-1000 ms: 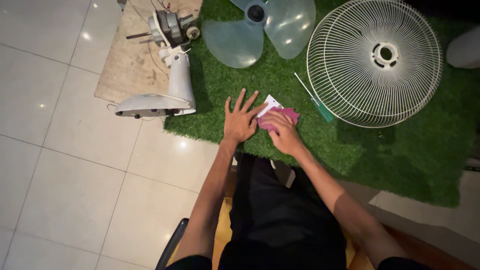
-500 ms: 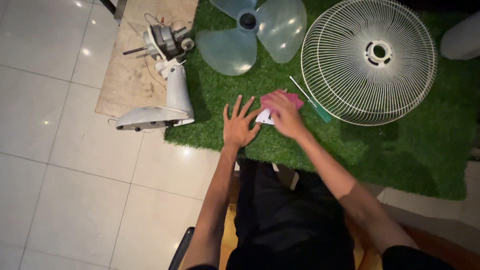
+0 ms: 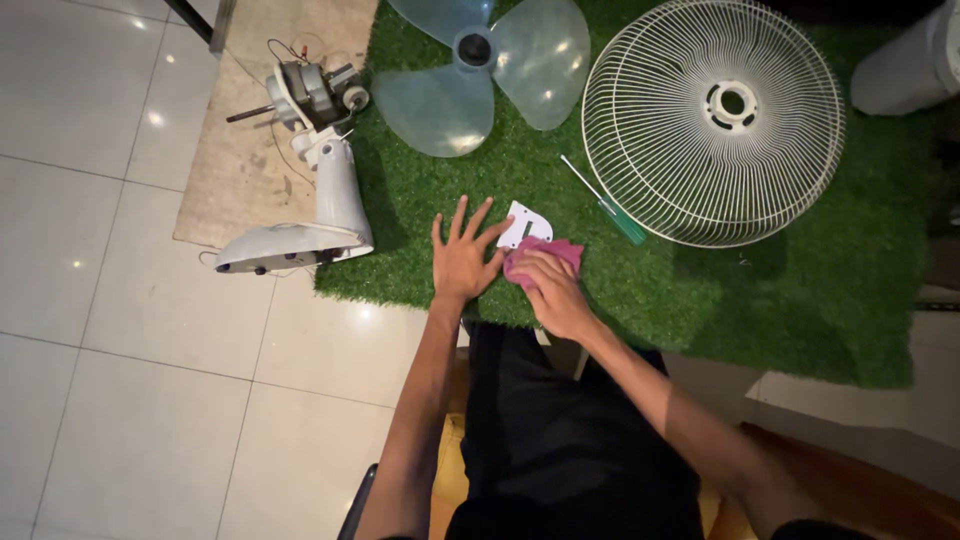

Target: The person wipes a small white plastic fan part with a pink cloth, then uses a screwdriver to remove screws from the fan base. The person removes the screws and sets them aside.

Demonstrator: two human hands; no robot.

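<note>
one fan blade [image 3: 480,75], one wire grille [image 3: 713,120], one screwdriver [image 3: 605,202], one pink cloth [image 3: 540,255], two hands [image 3: 462,258]

Single view, head-worn camera, looking steeply down from above seated person's lap. Faces forward over both forearms toward green artificial grass mat [image 3: 800,300] on pale tiled floor [image 3: 120,380]. Medium distance: whole arms in frame, grip of right hand [image 3: 552,292] near centre. Beyond grip, round white wire fan guard [image 3: 640,120] near top edge. No second view, no overlap.
</note>
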